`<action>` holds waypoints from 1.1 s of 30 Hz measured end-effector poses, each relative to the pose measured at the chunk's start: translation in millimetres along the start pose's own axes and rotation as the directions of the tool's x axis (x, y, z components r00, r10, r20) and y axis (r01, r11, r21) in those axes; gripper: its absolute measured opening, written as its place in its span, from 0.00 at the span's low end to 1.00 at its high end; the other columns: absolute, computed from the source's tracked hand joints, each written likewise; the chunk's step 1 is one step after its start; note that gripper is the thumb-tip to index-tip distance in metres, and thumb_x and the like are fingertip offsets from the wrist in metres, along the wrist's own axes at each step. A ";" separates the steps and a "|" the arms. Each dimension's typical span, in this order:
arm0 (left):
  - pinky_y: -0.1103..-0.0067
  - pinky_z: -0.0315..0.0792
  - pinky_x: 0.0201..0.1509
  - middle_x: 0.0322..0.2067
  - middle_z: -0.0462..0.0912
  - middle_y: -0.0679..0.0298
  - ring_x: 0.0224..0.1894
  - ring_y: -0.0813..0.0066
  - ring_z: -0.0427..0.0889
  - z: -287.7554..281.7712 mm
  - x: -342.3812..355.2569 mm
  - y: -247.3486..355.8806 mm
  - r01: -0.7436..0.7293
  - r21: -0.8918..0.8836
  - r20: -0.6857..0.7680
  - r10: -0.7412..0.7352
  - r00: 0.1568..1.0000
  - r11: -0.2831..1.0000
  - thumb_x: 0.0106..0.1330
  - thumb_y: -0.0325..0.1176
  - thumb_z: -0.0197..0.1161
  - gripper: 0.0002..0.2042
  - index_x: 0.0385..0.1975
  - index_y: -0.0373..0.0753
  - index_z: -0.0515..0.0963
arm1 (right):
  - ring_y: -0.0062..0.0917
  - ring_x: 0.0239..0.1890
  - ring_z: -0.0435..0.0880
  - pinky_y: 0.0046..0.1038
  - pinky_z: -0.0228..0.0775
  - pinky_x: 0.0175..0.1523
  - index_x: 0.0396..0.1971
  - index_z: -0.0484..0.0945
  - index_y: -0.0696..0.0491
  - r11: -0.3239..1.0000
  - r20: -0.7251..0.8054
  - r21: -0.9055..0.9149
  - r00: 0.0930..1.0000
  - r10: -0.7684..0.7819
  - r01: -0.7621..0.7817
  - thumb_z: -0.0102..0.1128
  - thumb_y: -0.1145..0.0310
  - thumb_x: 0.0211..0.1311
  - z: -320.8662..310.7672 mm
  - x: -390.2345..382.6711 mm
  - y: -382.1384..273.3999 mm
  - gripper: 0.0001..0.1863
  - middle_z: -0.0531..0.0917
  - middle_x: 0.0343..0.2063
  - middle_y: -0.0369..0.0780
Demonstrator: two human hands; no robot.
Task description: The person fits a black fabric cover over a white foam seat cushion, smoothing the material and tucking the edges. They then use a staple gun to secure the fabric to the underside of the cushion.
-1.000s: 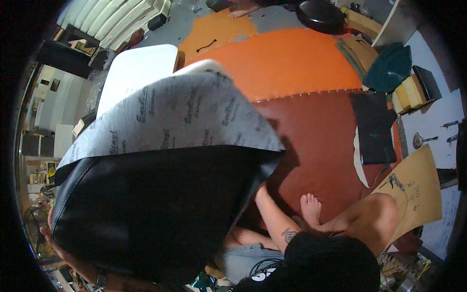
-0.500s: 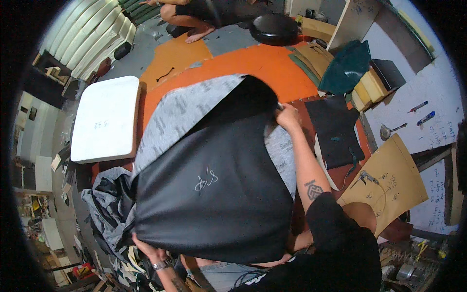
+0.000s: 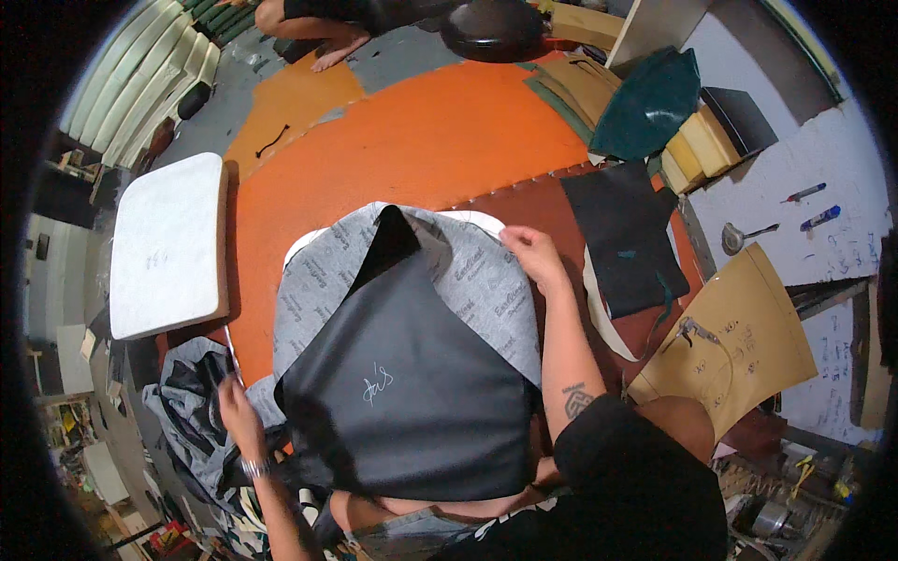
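Note:
In front of me lies a black leatherette sheet point(image 3: 402, 402) with a light scrawl on it, its far part folded to show the printed grey backing point(image 3: 313, 290). Beneath, the rim of a white foam pad point(image 3: 486, 221) peeks out at the far side. My right hand point(image 3: 535, 254) has its fingers closed at that rim, at the pad's far right. My left hand point(image 3: 240, 411) is off the sheet at the left, beside a crumpled black and grey cloth point(image 3: 192, 388); its fingers are smeared by motion.
A second white foam pad point(image 3: 168, 248) stands at the left on the orange mat point(image 3: 412, 131). To the right are black leatherette pieces point(image 3: 622, 238), a brown pattern sheet point(image 3: 739, 346) with an air gun point(image 3: 697, 329), and yellow foam blocks point(image 3: 697, 154). Another person's foot point(image 3: 341, 49) shows far off.
The raised leatherette sheet has come down over the white foam pad, its far part folding over. My left hand has let go of the near left corner and moved up and left.

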State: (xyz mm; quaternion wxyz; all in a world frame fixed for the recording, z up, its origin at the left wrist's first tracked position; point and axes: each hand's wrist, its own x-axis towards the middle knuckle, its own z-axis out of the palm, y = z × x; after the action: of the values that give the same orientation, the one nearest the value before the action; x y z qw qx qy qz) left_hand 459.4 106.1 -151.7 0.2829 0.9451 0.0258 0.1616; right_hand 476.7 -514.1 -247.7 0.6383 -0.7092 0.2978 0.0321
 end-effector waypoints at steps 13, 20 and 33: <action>0.60 0.81 0.56 0.44 0.91 0.54 0.49 0.51 0.89 319.3 114.7 373.8 -0.715 0.004 0.882 0.334 0.332 0.699 0.61 0.45 0.74 0.18 0.50 0.50 0.89 | 0.40 0.57 0.83 0.37 0.75 0.63 0.49 0.89 0.53 0.837 -0.049 -0.512 0.966 -0.255 0.195 0.80 0.62 0.55 5.6 -12.6 -7.5 0.22 0.83 0.51 0.48; 0.60 0.81 0.53 0.43 0.91 0.54 0.47 0.50 0.89 340.0 109.9 339.3 -0.688 -0.131 0.836 0.452 0.310 0.714 0.54 0.42 0.80 0.18 0.45 0.46 0.88 | 0.49 0.60 0.79 0.44 0.75 0.63 0.43 0.86 0.57 0.762 -0.138 -0.593 0.900 -0.414 0.260 0.70 0.69 0.64 35.1 1.2 -4.9 0.11 0.79 0.57 0.50; 0.63 0.80 0.46 0.37 0.88 0.52 0.40 0.50 0.88 359.4 88.4 313.5 -0.509 -0.382 0.671 0.610 0.422 0.772 0.67 0.39 0.72 0.12 0.45 0.40 0.85 | 0.50 0.59 0.79 0.49 0.71 0.64 0.52 0.81 0.58 0.713 -0.113 -0.656 0.902 -0.416 0.246 0.59 0.67 0.70 52.4 0.7 -10.1 0.15 0.83 0.52 0.54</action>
State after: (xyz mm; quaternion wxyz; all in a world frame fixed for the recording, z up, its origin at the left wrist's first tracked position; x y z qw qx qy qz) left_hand 644.6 -333.6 -238.9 0.2516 0.8547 -0.4218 -0.1679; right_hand 499.5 -465.8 -248.7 0.3172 -0.9204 0.2154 -0.0769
